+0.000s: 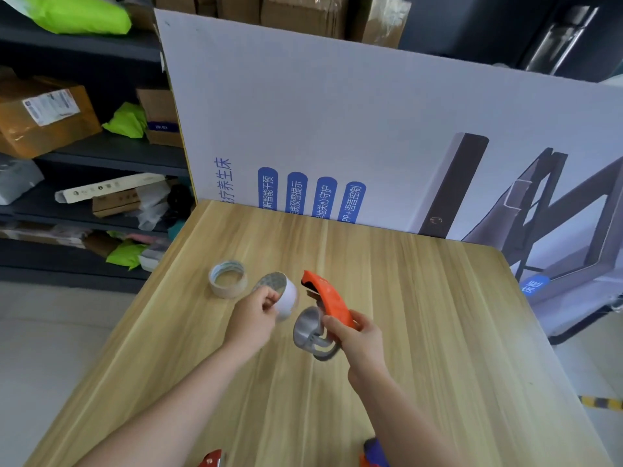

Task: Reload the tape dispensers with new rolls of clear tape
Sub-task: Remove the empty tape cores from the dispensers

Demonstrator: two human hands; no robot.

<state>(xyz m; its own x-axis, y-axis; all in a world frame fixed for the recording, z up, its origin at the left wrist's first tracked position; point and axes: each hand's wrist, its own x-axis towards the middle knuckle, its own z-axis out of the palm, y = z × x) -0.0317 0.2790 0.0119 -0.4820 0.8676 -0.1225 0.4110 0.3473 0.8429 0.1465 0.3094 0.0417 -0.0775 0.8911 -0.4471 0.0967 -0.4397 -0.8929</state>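
My right hand [355, 335] grips an orange tape dispenser [325, 293] above the wooden table [438, 315]. The dispenser's grey hub [310, 326] hangs bare below the orange body, with no roll on it. My left hand [254, 315] holds a roll of clear tape [281, 293] just left of the dispenser, its open side facing up and left. Another tape roll [227, 278] lies flat on the table, further left and apart from both hands.
A large white printed board [337, 129] stands along the table's far edge. Shelves with parcels and green bags [67, 146] fill the left side. At the near table edge, parts of a red object [210, 460] and a blue-and-orange object [374, 453] show.
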